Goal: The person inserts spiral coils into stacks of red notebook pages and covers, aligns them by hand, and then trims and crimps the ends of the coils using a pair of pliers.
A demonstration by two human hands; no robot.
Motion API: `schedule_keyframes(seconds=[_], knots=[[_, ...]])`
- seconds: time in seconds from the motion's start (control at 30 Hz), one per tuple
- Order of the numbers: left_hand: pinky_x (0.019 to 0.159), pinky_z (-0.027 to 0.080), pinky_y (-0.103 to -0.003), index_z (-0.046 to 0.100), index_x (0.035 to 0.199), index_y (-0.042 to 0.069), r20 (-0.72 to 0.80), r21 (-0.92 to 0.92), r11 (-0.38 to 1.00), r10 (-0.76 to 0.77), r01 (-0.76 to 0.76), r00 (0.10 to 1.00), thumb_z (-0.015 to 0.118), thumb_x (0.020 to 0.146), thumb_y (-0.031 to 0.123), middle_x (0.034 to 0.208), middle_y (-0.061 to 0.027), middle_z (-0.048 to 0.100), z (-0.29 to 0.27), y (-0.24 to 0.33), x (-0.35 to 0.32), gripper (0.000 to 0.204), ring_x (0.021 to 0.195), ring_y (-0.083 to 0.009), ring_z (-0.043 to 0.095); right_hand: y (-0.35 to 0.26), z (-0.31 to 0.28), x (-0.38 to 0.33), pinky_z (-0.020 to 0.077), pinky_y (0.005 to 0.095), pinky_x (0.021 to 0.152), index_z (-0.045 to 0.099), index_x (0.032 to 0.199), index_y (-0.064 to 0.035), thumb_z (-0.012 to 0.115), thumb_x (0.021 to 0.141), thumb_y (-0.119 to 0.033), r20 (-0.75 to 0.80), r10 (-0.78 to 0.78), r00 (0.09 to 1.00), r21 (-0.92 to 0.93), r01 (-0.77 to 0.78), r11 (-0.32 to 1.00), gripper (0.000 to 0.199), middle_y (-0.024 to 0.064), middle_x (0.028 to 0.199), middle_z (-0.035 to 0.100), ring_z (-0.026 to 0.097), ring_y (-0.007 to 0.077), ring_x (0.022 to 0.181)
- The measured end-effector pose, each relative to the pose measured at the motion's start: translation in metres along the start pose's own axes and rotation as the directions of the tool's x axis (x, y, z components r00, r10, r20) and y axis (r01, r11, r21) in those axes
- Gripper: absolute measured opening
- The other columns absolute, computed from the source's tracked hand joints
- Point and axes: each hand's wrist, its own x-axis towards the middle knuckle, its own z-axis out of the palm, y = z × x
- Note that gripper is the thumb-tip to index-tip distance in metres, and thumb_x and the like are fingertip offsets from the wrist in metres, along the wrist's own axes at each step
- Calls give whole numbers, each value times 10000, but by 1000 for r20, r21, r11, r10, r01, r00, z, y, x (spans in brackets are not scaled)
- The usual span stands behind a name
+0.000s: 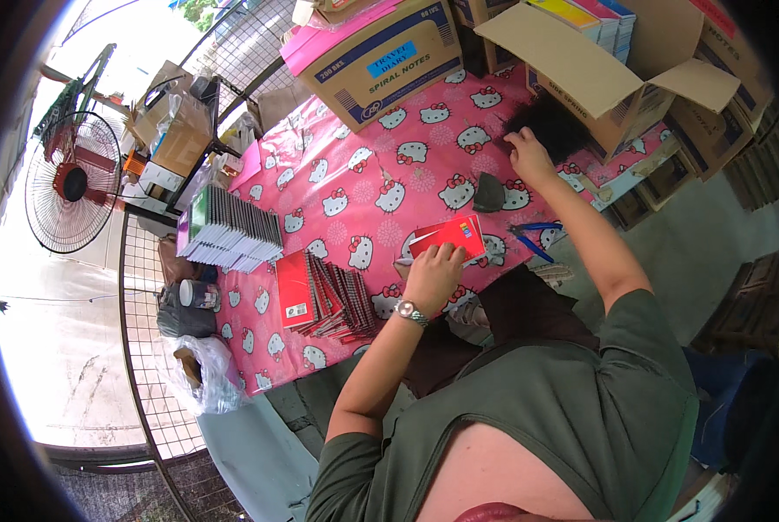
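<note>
My left hand (pixel 435 280), with a watch on its wrist, is closed over the near edge of a small red notebook (pixel 459 233) at the table's front edge. The notebook's cover is slightly lifted, showing white beneath. Farther off to the right, my right hand (pixel 530 157) touches the edge of a dark, tangled pile (pixel 542 126) of thin black pieces. Its fingers are bent together; anything between them is too small to make out. Between the hands lie a dark grey wedge-shaped piece (pixel 489 193) and blue-handled pliers (pixel 533 241).
Stacked red spiral notebooks (pixel 324 300) and a stack of spiral notebooks with green and purple covers (pixel 230 228) stand on the left of the pink patterned tablecloth (pixel 337 230). A closed carton (pixel 376 65) stands at the back, an open carton (pixel 603 96) at right. A fan (pixel 74 184) stands far left.
</note>
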Motion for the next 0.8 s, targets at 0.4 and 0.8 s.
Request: schedule_keyframes(seconds=[0.4,0.8], knots=[[714,555,-406,670,1073,148,77,-249,955,-144,159,987,592,889,159,921,-72,680,-29,-35,3,201,846,-287,684,-84,-37,-80,504,348,751,719,1137,-97,638,897,-109,239,-241,941,585,58,809,254,105,897,623,629,247,818],[801,531,-394,590,987,90,-139,4,1000,-27,28,990,637,834,161,1033,-62,658,7,-21,-12,175,916,-272,648,-87,-30,-90,517,326,749,694,1080,-48,649,881,-91,252,-161,954,568,-11,823,208,98,903,627,647,223,825]])
